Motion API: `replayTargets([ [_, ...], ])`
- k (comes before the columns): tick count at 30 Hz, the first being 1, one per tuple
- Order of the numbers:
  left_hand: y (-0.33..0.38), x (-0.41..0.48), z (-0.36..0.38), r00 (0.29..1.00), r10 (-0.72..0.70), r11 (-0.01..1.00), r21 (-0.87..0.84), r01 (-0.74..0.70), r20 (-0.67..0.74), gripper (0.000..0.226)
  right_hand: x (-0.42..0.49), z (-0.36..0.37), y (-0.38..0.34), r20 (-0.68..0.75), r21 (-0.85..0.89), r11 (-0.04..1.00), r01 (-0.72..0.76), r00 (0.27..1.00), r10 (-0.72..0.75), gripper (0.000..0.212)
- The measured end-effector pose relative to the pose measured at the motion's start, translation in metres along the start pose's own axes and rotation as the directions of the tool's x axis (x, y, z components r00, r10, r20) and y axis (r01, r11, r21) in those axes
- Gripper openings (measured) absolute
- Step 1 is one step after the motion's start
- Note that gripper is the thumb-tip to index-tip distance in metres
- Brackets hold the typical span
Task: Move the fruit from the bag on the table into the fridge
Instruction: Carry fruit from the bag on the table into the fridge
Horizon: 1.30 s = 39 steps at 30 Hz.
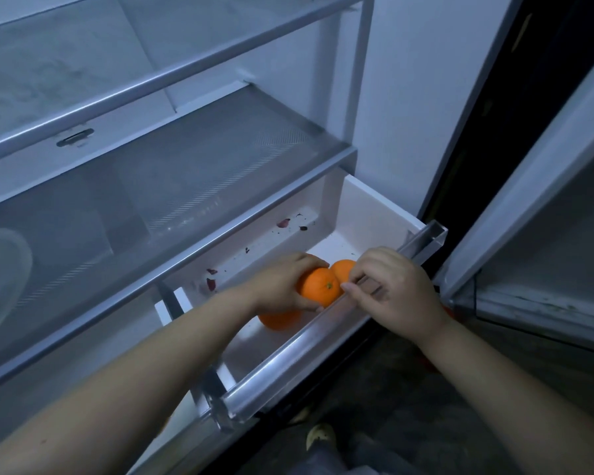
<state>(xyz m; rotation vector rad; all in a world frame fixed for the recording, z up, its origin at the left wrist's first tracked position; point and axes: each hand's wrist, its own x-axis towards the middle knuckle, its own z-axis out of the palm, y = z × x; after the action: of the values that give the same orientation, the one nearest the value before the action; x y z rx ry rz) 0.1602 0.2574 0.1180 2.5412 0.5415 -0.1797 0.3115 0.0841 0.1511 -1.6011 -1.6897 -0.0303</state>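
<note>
Left hand (282, 286) grips an orange (319, 286) over the drawer (367, 217). Two more oranges (343, 269) inside; right hand (391, 289) fingers pinch its rim.

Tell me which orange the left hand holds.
The middle orange, stem end showing, in the left hand. The lower orange lies in the drawer; the far orange sits by the right hand.
</note>
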Motion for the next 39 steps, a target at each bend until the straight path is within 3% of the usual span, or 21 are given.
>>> replayTargets([
  [4, -0.002, 0.0, 0.007, 0.998, 0.043, 0.998, -0.051, -0.041, 0.05, 0.066, -0.002, 0.001, -0.001, -0.004, 0.002, 1.0, -0.008, 1.0, 0.008, 0.02],
  [9, -0.003, 0.0, 0.012, 0.989, 0.05, 0.999, 0.013, -0.052, 0.136, 0.062, -0.002, 0.0, -0.002, -0.008, 0.0, 1.0, 0.004, 1.0, -0.004, 0.018],
  [17, -0.013, 0.005, 0.013, 0.974, -0.085, 0.983, 0.18, 0.047, 0.211, 0.073, -0.001, 0.002, -0.002, -0.025, 0.004, 1.0, 0.006, 1.0, -0.006, 0.018],
  [26, -0.016, 0.005, 0.013, 0.967, -0.136, 0.983, 0.153, 0.104, 0.216, 0.076, -0.002, 0.003, -0.003, -0.029, -0.021, 1.0, 0.006, 1.0, -0.006, 0.016],
  [30, -0.011, 0.003, 0.008, 0.98, -0.118, 0.991, 0.081, 0.106, 0.161, 0.078, -0.002, 0.005, -0.001, -0.038, -0.032, 0.999, 0.005, 0.999, -0.007, 0.015],
  [36, 0.016, -0.021, -0.022, 0.993, -0.031, 0.994, -0.104, 0.019, -0.117, 0.059, -0.003, 0.006, -0.002, -0.062, -0.001, 1.0, -0.018, 0.998, 0.017, 0.022],
  [39, 0.035, -0.05, -0.047, 0.97, -0.08, 0.985, -0.168, 0.042, -0.23, 0.052, -0.005, 0.003, -0.001, -0.016, 0.016, 1.0, 0.006, 1.0, -0.006, 0.024],
])
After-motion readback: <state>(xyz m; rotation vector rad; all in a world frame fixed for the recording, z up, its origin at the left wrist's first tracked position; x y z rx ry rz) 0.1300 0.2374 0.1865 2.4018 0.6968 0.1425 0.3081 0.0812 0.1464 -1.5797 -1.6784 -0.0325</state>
